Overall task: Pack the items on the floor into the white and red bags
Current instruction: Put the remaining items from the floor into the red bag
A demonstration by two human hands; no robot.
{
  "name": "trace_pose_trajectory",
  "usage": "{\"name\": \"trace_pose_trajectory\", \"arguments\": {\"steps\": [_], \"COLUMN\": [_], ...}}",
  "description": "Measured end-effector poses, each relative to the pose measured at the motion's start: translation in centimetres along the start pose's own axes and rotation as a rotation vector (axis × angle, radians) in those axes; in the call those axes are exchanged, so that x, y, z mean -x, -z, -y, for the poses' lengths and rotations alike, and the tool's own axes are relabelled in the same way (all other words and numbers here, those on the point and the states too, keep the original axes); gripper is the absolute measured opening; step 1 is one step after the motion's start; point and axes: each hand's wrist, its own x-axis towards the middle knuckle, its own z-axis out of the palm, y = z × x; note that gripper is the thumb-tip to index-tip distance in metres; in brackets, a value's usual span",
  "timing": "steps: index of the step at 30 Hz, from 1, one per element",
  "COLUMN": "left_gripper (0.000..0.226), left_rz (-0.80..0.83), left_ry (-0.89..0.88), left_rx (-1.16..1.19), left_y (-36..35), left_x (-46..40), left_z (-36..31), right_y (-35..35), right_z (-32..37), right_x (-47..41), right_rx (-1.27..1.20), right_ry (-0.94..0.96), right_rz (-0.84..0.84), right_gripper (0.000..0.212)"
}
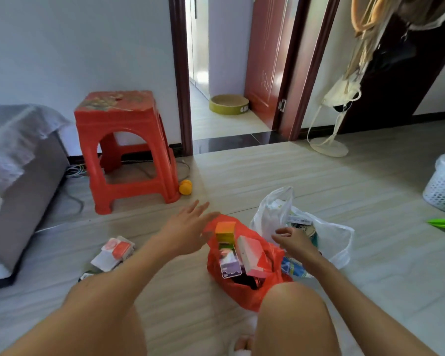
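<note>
Packing looked nearly done: boxes filled the red bag [244, 265]. Packets [116, 253] remained on the floor. Left hand [188, 227] was released; right hand [290, 240] loosely curled, empty.

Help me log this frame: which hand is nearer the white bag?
Right. The right hand is at the white bag, over its open mouth; the left hand hovers beyond the red bag, on the side away from the white one.
</note>
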Motion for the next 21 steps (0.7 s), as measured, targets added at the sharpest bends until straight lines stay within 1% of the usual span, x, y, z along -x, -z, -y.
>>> {"name": "trace_pose_trajectory", "arguments": {"steps": [2,4,6,11,14,17,21], "left_gripper": [0.053,0.054,0.055,0.054,0.051,0.05,0.057], "left_rz": [-0.017,-0.025,-0.054,-0.155,-0.174,-0.165,0.03], "left_ry": [0.023,0.049,0.088,0.24,0.361,0.457,0.599], "left_rx": [-0.028,-0.051,-0.047,-0.023,0.091,0.195,0.306], "left_y": [1.6,2.9,3.9,4.7,2.1,-3.0,-11.3], "left_x": [2.0,3.7,5.0,7.8,9.0,10.0,11.1], "left_z": [1.4,2.8,4.6,11.1,15.7,19.6,23.5], "right_y": [-0.8,-1.9,-3.3,-8.7,-13.1,-17.9,-24.8], "right_z": [2.1,4.3,6.4,11.5,13.8,15.0,15.4], "right_x": [0.9,1.6,1.8,0.7,-1.3,-3.6,-7.6], "right_rx": [0.089,0.175,0.22,0.313,0.365,0.387,0.562], "right_ry": [0.089,0.199,0.289,0.433,0.461,0.454,0.474], "right_rz": [0.036,0.037,0.063,0.207,0.295,0.4,0.52], "right_gripper": [0.042,0.044,0.045,0.047,0.048,0.047,0.048]}}
